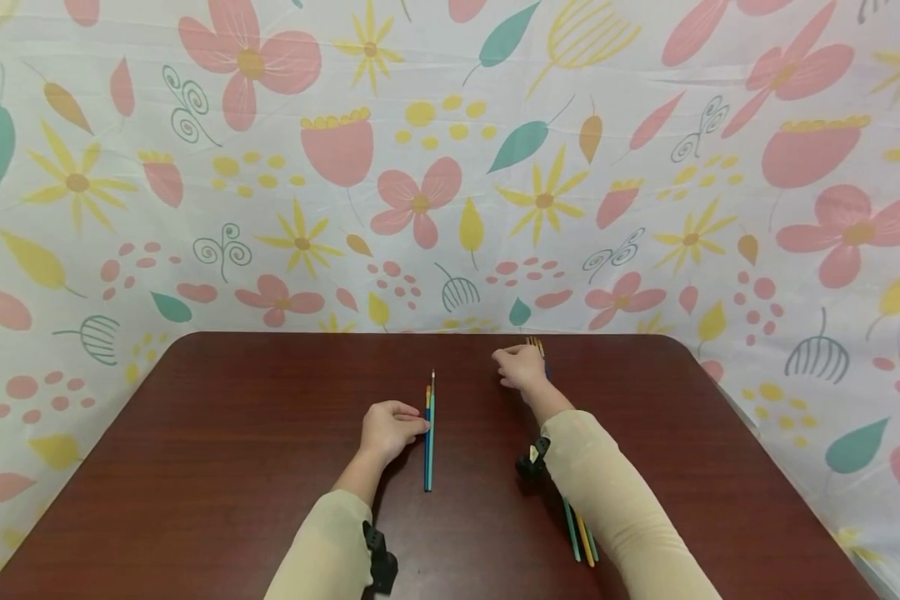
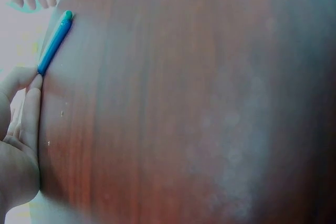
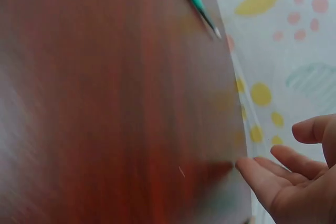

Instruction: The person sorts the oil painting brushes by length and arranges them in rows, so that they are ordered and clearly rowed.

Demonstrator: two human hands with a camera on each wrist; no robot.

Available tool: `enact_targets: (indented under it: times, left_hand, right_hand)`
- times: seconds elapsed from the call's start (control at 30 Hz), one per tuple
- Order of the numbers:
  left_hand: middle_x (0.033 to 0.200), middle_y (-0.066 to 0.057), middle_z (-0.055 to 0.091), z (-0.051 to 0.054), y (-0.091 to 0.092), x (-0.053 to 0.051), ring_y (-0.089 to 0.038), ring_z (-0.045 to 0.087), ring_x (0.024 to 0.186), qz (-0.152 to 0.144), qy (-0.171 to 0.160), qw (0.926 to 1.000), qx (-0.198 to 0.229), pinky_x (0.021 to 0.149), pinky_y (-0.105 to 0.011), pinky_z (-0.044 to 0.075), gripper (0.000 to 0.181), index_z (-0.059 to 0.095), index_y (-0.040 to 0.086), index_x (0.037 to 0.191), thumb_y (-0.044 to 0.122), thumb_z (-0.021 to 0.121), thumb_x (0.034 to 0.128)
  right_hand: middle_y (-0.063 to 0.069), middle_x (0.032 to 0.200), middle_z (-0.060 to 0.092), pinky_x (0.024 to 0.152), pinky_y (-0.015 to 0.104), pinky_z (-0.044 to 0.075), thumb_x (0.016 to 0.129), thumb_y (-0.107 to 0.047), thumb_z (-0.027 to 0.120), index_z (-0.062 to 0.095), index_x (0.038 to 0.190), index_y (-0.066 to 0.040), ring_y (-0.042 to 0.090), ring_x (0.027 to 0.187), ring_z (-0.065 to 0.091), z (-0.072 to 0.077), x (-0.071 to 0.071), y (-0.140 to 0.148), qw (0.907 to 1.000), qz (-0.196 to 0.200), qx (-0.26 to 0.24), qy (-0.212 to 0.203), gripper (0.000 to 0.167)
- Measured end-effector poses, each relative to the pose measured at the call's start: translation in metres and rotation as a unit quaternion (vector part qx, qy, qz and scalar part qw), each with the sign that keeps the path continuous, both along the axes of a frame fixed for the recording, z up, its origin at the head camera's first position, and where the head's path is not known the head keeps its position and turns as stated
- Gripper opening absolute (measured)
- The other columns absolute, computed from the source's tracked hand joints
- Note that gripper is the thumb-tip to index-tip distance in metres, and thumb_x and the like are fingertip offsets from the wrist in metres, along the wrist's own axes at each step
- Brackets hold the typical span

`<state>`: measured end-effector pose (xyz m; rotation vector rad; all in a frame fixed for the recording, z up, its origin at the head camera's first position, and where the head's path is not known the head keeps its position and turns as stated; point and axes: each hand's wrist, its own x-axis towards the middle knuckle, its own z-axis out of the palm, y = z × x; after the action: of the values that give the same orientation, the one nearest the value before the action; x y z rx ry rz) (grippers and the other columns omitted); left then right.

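Note:
A blue paintbrush [image 1: 427, 450] and a teal paintbrush [image 1: 431, 458] lie side by side on the table, bristles toward the far edge. My left hand [image 1: 392, 429] is at their left side, thumb and fingertips meeting at the blue handle. The left wrist view shows this hand [image 2: 21, 124] pinching near the blue paintbrush [image 2: 55, 45]. Above the far right of the table is my right hand [image 1: 521, 367], holding nothing. In the right wrist view its fingers [image 3: 262, 179] are apart and loosely bent.
Several more paintbrushes [image 1: 583, 537], with green and yellow handles, lie partly hidden under my right forearm; their tips [image 1: 536, 342] show by the right hand. The dark wooden table [image 1: 232, 450] ends at a flower-patterned cloth [image 1: 420, 150] behind it.

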<state>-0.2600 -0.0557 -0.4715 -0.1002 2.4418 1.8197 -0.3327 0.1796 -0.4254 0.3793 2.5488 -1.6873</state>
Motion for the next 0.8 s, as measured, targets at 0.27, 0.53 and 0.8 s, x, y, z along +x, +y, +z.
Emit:
enact_targets:
  times: [0.27, 0.53, 0.8]
  left_hand:
    - [0.087, -0.011, 0.073, -0.002, -0.001, -0.001, -0.014, 0.066, 0.066, 0.001, 0.002, 1.0, -0.005, 0.062, -0.03, 0.056, 0.022, 0.069, 0.002, 0.093, 0.013, 0.078, 0.0765]
    - [0.086, -0.01, 0.073, -0.002, -0.001, -0.001, -0.013, 0.064, 0.063, 0.006, -0.002, 0.9999, -0.014, 0.061, -0.029, 0.055, 0.022, 0.069, 0.004, 0.092, 0.016, 0.078, 0.0761]
    - [0.085, -0.01, 0.073, -0.002, 0.0, -0.002, -0.013, 0.064, 0.062, 0.006, 0.001, 0.9999, -0.014, 0.06, -0.028, 0.054, 0.022, 0.069, 0.003, 0.092, 0.015, 0.078, 0.0758]
  right_hand:
    - [0.025, 0.123, 0.06, 0.082, 0.038, 0.056, 0.096, -0.019, 0.052, 0.058, 0.123, 0.004, 0.033, 0.11, 0.062, -0.009, 0.019, -0.031, 0.9961, 0.061, -0.063, -0.001, 0.036]
    - [0.023, 0.119, 0.063, 0.08, 0.037, 0.057, 0.097, -0.02, 0.052, 0.06, 0.121, 0.002, 0.031, 0.106, 0.065, -0.011, 0.03, -0.044, 0.9946, 0.07, -0.077, -0.005, 0.034]
    - [0.024, 0.12, 0.062, 0.079, 0.038, 0.057, 0.097, -0.019, 0.051, 0.057, 0.125, 0.004, 0.032, 0.104, 0.066, -0.015, 0.035, -0.052, 0.9896, 0.087, -0.113, -0.016, 0.036]
